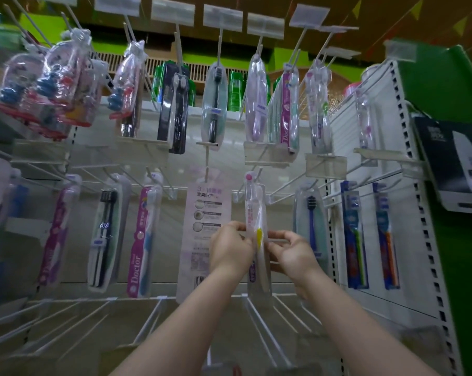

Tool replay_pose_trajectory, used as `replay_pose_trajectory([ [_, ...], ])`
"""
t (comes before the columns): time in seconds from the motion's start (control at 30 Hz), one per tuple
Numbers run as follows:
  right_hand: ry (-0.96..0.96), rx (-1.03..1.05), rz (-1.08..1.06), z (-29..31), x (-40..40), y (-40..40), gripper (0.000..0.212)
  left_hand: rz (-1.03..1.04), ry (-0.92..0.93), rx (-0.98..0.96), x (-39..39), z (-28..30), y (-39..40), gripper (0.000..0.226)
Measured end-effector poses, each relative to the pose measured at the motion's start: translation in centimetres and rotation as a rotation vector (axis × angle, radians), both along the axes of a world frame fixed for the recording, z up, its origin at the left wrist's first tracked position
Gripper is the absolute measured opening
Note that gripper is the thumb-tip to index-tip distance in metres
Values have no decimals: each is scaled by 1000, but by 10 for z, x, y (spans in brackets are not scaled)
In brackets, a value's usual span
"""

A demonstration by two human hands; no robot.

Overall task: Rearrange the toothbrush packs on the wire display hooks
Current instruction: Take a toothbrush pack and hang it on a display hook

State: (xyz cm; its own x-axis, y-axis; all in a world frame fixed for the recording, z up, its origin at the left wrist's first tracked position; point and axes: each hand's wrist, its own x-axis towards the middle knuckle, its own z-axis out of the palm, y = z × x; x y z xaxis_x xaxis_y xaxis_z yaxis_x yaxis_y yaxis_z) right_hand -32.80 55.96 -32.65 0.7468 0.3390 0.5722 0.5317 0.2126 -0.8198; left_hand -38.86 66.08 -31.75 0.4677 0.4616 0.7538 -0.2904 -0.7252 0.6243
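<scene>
Clear plastic fills my grip: both hands hold one slim toothbrush pack [257, 240] with a yellow-and-white brush inside. My left hand [230, 248] pinches its left edge with curled fingers, and my right hand [294, 253] curls round its right edge at about the same height. The pack stands upright in the middle row of the display, its pink top up by a wire hook [256, 175]; whether it hangs on that hook I cannot tell. Just left of it, partly behind my left hand, hangs a wide pale pink pack [202, 213] showing its printed back. Further left in the same row hang a pink Doctor pack [144, 240], a black-brush pack [106, 234] and another magenta pack [56, 232]. To the right hang a dark blue brush pack [310, 221] and two blue packs [354, 234] on the side panel. The row above carries more packs, among them a black one [176, 109]. Below my forearms bare hooks [259, 329] stick out.
</scene>
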Motion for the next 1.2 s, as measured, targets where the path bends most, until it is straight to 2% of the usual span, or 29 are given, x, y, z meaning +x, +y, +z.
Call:
replay_pose_trajectory([
  [0.2,-74,-13,-132,-3,1,-2,16,23,14,-14,-3,1,-6,29],
  [0.33,-216,-3,-268,1,-2,-7,24,-16,-25,-64,-7,5,-5,9],
  [0.37,-225,33,-269,2,-2,-8,21,-38,-40,-76,-8,5,-5,3],
  [0.53,-281,171,-238,4,-13,-15,2,-199,-153,-111,-15,8,-10,12],
  [0.63,-380,222,-199,5,-24,-16,8,-378,-280,-83,-27,15,-24,10],
  [0.77,-442,327,-105,20,-47,-17,10,-496,-382,-43,-38,42,-39,10],
  [0.93,-403,380,-73,59,-66,-24,12,-544,-325,-69,-51,86,-41,9],
  [1.2,-294,291,-6,146,-83,-34,13,-479,-243,-164,-70,169,-42,4],
])
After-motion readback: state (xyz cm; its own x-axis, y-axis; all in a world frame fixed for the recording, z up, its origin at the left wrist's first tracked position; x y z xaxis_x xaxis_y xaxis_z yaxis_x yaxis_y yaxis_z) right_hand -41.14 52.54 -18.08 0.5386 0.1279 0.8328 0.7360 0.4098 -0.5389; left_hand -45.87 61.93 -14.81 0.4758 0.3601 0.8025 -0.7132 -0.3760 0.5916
